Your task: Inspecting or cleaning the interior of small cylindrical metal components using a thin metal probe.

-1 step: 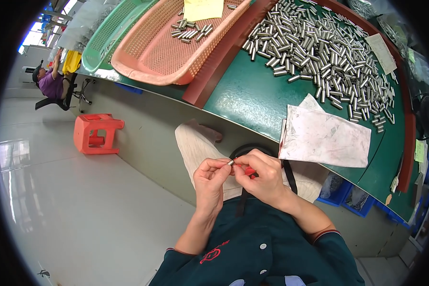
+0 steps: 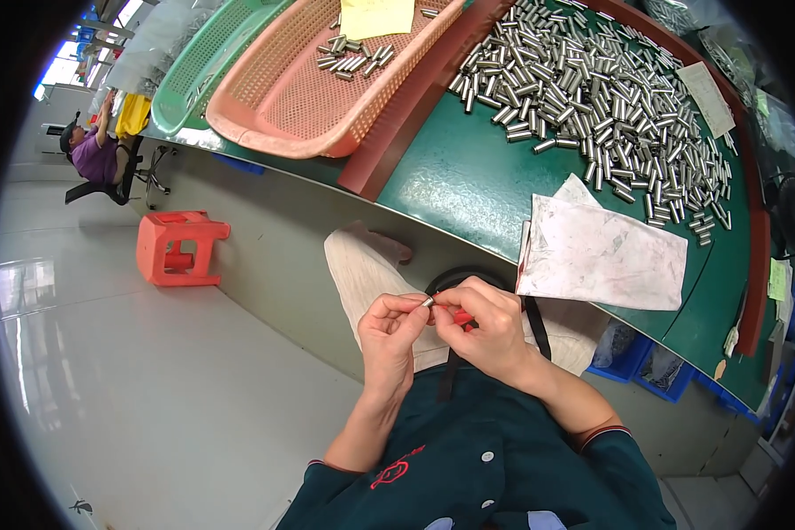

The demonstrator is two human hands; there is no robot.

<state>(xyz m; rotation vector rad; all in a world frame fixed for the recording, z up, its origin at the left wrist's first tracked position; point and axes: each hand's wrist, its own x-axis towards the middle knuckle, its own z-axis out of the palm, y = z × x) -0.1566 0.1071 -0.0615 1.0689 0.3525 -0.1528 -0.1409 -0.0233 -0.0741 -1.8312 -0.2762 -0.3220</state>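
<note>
A small shiny metal cylinder sits between my two hands, above my lap. My left hand pinches it between thumb and fingertips. My right hand is closed, its fingertips meeting the cylinder's right end. A red object shows partly in that same hand; the curled fingers hide the rest, so its kind cannot be made out. On the green table ahead lies a wide heap of similar metal cylinders. A stained white cloth is folded at the table's near edge, right of my hands.
A pink basket holding several cylinders and a yellow paper stands left of a dark red divider. Beyond it is a green basket. A red stool is on the floor. Blue bins sit under the table. A person sits far left.
</note>
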